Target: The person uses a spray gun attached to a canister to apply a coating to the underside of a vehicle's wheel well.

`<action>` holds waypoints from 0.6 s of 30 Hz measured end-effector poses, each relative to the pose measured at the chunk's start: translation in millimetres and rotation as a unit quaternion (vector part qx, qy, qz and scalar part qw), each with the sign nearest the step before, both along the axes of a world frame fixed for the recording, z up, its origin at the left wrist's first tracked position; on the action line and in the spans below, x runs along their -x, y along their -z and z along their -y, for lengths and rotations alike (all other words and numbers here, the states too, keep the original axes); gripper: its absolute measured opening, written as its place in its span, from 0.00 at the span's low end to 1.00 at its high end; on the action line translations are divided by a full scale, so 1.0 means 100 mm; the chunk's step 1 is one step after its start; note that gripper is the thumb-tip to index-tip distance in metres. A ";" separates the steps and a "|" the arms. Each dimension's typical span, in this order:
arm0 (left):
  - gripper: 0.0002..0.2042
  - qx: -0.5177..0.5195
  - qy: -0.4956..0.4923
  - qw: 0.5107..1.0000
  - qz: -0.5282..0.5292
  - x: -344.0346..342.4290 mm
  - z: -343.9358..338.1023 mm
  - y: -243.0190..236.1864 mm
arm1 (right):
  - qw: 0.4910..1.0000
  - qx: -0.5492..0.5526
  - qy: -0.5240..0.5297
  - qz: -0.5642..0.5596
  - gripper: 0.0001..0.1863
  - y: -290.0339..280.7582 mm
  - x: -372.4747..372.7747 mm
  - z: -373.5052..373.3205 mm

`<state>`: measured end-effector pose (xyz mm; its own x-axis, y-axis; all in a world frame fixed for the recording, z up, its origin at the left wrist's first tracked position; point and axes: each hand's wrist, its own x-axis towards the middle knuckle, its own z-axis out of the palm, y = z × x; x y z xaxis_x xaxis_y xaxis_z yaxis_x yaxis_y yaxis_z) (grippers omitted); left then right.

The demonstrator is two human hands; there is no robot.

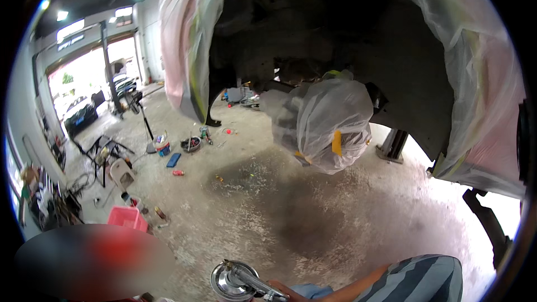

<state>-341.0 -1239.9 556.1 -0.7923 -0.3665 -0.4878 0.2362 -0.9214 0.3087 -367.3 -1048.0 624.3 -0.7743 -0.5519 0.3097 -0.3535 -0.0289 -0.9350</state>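
My right hand (pixel 288 292) is at the lower edge, closed round a metal spray gun (pixel 246 281) with a round silver cup; the lower fingers are cut off by the picture's edge. A striped sleeve (pixel 417 279) covers that arm. The gun is held low, apart from the car. Ahead gapes the car's dark wheel arch (pixel 335 28), its outer panel draped in clear masking film (pixel 470 78). Inside it hangs the wheel hub (pixel 333 126), wrapped in clear plastic with yellow tape. My left hand does not show.
A pink crate (pixel 127 218), a blue box (pixel 174 160), a bucket (pixel 161 145), a red can (pixel 178 173) and a stand fan (pixel 144 114) are on the floor at left. A lift post base (pixel 392 148) stands behind the hub. The lower left is blurred.
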 end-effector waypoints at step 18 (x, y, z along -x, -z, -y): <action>0.36 0.073 0.299 0.908 -0.285 3.35 0.41 -2.49 | 0.923 0.024 0.362 -0.129 0.30 -2.82 1.50 0.48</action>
